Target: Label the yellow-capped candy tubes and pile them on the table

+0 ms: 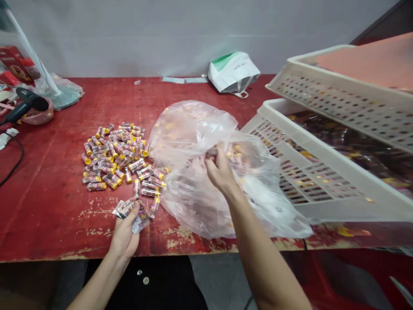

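My left hand (127, 228) is closed around several small clear printed packets (124, 209) above the table's front edge. Just beyond it lies a heap of small clear tubes (111, 155) with yellow caps and purple-and-white labels. My right hand (219, 168) reaches over a large translucent plastic bag (193, 125), at a gap in its folds. Its fingers are pinched together, with something small and dark at the tips that I cannot make out. More yellow-capped pieces show blurred through the bag's film.
Two white perforated crates (309, 172) are stacked at an angle on the right, the lower one holding dark, yellow-capped items. At the back lies a white and green bag (234, 71). A lamp base (66, 97) and a black handheld device (29, 103) stand left on the red table (41, 172).
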A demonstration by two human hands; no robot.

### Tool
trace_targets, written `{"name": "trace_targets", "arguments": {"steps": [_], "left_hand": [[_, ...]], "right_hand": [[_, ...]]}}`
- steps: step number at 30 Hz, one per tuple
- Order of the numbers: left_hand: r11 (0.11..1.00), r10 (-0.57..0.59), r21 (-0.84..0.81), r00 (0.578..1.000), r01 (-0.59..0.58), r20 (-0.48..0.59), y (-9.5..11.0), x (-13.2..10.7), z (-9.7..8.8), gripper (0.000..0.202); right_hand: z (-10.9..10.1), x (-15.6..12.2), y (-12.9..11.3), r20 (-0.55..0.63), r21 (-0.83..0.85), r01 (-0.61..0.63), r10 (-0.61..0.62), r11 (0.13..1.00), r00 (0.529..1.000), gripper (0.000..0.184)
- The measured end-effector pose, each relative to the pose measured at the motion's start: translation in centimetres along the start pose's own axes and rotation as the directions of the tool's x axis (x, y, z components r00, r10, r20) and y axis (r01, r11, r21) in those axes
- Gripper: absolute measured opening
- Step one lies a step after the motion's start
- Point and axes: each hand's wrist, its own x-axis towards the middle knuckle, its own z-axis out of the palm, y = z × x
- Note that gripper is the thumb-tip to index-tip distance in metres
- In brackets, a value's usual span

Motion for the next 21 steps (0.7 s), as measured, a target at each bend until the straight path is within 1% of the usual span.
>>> {"name": "trace_targets", "arguments": {"steps": [1,2,3,4,5,6,7,8,9,11,12,15,16,17,19,21], "left_hand": [[1.0,-0.001,-0.026,1.0,0.001,-0.005,-0.2,0.0,0.3,0.026],[0.999,0.007,-0.05,1.0,-0.008,-0.018,-0.4,-0.1,0.6,0.024],[0.997,0.022,-0.068,0.999,-0.024,-0.03,-0.6,-0.2,0.9,0.023],[0.996,0.039,-0.081,0.998,-0.042,-0.04,-0.8,-0.4,1.2,0.023],[0.994,0.056,-0.088,0.997,-0.06,-0.047,-1.0,-0.6,1.4,0.023],[0.993,0.075,-0.093,0.996,-0.079,-0.053,-1.0,-0.8,1.4,0.024],[0.991,0.09,-0.092,0.994,-0.095,-0.062,-1.0,-0.9,1.4,0.025],[0.991,0.097,-0.09,0.993,-0.103,-0.074,-1.0,-1.1,1.2,0.025],[0.991,0.094,-0.09,0.991,-0.102,-0.09,-0.8,-1.2,1.1,0.025],[0.99,0.082,-0.103,0.988,-0.096,-0.134,-0.4,-1.3,0.7,0.023],[0.989,0.072,-0.118,0.985,-0.091,-0.159,-0.1,-1.3,0.6,0.021],[0.985,0.037,-0.159,0.977,-0.071,-0.21,0.6,-1.4,0.8,0.014],[0.984,0.029,-0.166,0.976,-0.066,-0.216,0.8,-1.4,0.9,0.013],[0.983,0.025,-0.17,0.976,-0.063,-0.217,0.9,-1.5,1.1,0.013],[0.984,0.029,-0.166,0.979,-0.063,-0.199,0.9,-1.5,1.5,0.012],[0.986,0.024,-0.158,0.985,-0.051,-0.171,0.7,-1.6,1.7,0.011]], "right_hand": [[0.1,-2.5,-1.5,0.035,0.053,-0.01,0.009,0.999,0.999,0.015],[0.6,-5.1,-3.2,0.166,0.232,-0.09,0.052,0.968,0.985,0.012],[1.4,-7.6,-4.9,0.311,0.369,-0.219,0.103,0.903,0.945,0.012],[2.4,-9.8,-6.4,0.423,0.455,-0.352,0.15,0.818,0.894,0.024],[3.6,-11.5,-7.7,0.467,0.526,-0.444,0.189,0.725,0.864,0.032],[4.7,-12.8,-8.6,0.48,0.577,-0.504,0.233,0.642,0.846,0.035],[5.6,-13.5,-9.2,0.48,0.613,-0.538,0.269,0.579,0.835,0.035],[6.3,-13.8,-9.4,0.473,0.634,-0.553,0.294,0.54,0.83,0.032],[6.7,-13.8,-9.4,0.471,0.644,-0.56,0.306,0.522,0.827,0.029],[6.4,-13.3,-8.9,0.489,0.639,-0.555,0.276,0.533,0.828,0.028],[5.9,-13.0,-8.7,0.492,0.629,-0.533,0.241,0.565,0.837,0.03],[3.7,-13.3,-8.4,0.465,0.553,-0.386,0.111,0.738,0.878,0.041],[3.1,-13.8,-8.4,0.46,0.524,-0.331,0.066,0.785,0.885,0.045],[2.6,-14.3,-8.5,0.452,0.509,-0.286,0.03,0.812,0.892,0.048],[2.2,-15.6,-8.7,0.419,0.524,-0.213,-0.032,0.825,0.908,0.049],[2.3,-16.4,-8.8,0.347,0.538,-0.106,-0.105,0.837,0.932,0.04]]}}
